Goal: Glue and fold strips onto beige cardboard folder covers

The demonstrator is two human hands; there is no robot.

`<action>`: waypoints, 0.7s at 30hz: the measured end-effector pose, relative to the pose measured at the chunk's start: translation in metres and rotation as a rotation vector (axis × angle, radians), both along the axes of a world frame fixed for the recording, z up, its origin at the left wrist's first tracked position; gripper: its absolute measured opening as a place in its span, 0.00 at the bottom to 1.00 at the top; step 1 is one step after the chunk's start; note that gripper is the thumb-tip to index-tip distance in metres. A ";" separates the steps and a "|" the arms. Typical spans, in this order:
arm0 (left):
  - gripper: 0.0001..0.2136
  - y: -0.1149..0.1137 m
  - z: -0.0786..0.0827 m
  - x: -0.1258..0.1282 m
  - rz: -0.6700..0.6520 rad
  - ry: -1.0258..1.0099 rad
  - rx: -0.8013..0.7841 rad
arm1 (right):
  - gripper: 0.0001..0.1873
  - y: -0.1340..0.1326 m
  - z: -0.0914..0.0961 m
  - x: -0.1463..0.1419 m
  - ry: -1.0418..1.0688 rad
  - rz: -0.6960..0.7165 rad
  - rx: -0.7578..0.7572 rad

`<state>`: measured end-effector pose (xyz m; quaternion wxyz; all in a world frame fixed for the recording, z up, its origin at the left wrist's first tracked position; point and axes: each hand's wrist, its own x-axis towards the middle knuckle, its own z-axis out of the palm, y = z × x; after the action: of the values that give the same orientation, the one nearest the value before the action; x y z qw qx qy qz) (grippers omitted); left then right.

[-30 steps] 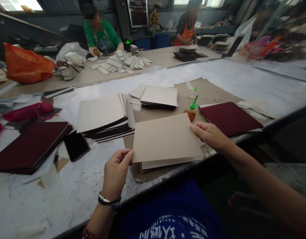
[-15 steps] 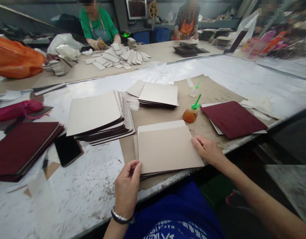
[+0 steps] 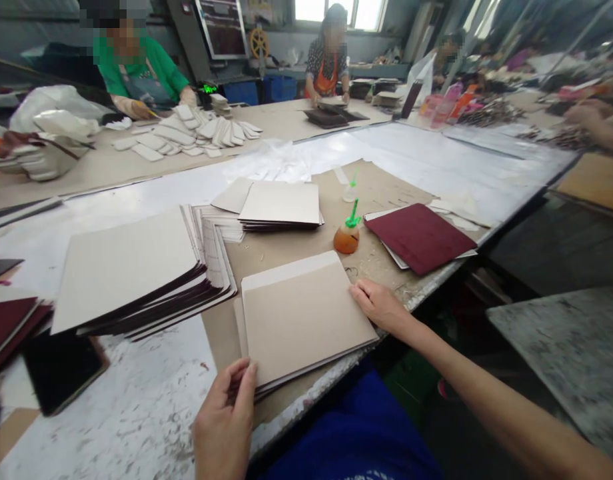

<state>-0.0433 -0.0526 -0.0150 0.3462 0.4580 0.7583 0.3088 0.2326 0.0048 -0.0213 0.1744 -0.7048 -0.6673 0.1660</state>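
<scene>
A tan sheet (image 3: 306,320) lies on a white board (image 3: 286,270) near the worktop's (image 3: 156,390) front edge. The left hand (image 3: 225,417) pinches the sheet's near left corner. The right hand (image 3: 379,307) touches its right edge, but the fingertips are hard to see, so I can't tell if they pinch. To do this well, I'd keep the sheet flat, match its sides to the board and not bend the corners.

I count one tan sheet, two little bottles (image 3: 346,240) with green tops, one black phone (image 3: 61,370) and two piles of pale boards (image 3: 129,257), too many to count.
</scene>
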 end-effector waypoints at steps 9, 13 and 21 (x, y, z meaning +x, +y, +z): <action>0.23 0.003 0.010 0.007 -0.001 0.081 -0.030 | 0.13 0.001 0.004 -0.002 0.009 0.005 -0.020; 0.23 0.004 0.010 0.008 0.008 0.086 -0.055 | 0.13 0.002 0.003 -0.003 0.010 0.001 -0.011; 0.23 0.005 0.006 0.004 -0.004 0.110 -0.082 | 0.13 0.003 -0.004 0.001 0.030 0.006 0.041</action>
<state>-0.0397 -0.0479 -0.0089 0.3233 0.4614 0.7871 0.2513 0.2338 0.0077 -0.0251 0.1985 -0.6967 -0.6698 0.1634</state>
